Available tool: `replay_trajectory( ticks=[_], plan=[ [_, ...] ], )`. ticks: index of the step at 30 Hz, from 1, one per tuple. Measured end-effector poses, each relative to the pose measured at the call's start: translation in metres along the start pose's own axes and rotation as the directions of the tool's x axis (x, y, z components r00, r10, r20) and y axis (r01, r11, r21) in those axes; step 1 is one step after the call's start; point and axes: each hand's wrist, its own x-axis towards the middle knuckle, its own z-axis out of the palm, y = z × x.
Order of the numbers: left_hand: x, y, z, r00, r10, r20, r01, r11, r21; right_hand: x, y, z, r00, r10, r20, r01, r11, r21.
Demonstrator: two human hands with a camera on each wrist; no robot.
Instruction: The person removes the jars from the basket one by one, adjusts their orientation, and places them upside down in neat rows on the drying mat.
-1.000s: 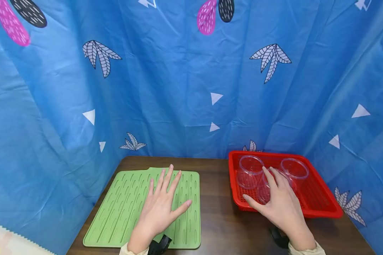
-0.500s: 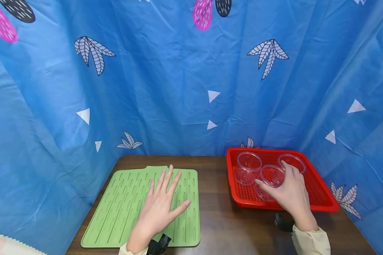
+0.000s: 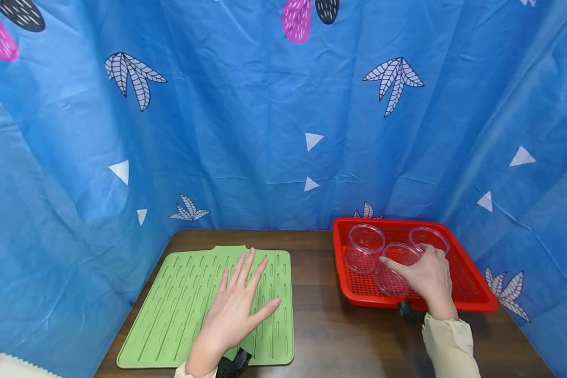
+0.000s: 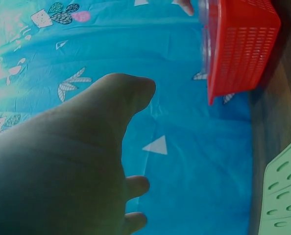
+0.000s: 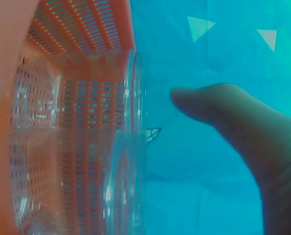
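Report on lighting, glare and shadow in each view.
Head view: fairly even light, a soft shadow on the table by the red basket; left wrist view: the curtain washes out at the upper left edge, the left hand looks dark; right wrist view: glints on the clear containers.

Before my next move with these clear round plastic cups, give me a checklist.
1. Cups upright in the red perforated plastic basket: ok, rims up.
2. Bare right hand with thumb touching a cup: not ok, a gap shows.
3. Contact by its other fingers: cannot tell, partly hidden.
4. Rectangular green ribbed mat lying flat on the brown wood-grain table: ok.
5. Bare left hand away from the mat: not ok, spread over it.
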Motion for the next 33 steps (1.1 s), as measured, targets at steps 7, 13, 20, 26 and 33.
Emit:
replay_trajectory(
  ticks=[7,13,20,26,33],
  plan=[
    [-0.001,-0.001,0.0,1.0,-0.008,0.004,0.008,1.0,-0.017,0.005,0.007,0.002,0.99,0.065,0.123,-0.066,0.998,0.001],
    [-0.002,-0.001,0.001,1.0,-0.015,0.002,0.015,0.999,-0.03,0.008,0.012,0.002,0.98,0.096,0.172,-0.106,0.993,0.047],
    [-0.003,-0.003,0.001,0.999,-0.026,0.018,0.027,0.999,-0.039,0.011,0.014,0.003,0.972,0.124,0.2,-0.136,0.989,0.05],
    [-0.002,-0.006,0.002,1.0,-0.017,0.009,0.017,0.997,-0.069,0.011,0.013,0.005,0.975,0.133,0.179,-0.145,0.988,0.054],
    [0.005,-0.009,0.001,0.999,0.019,-0.04,-0.027,0.979,-0.201,0.007,0.009,0.003,0.983,0.121,0.139,-0.129,0.99,0.048]
  ],
)
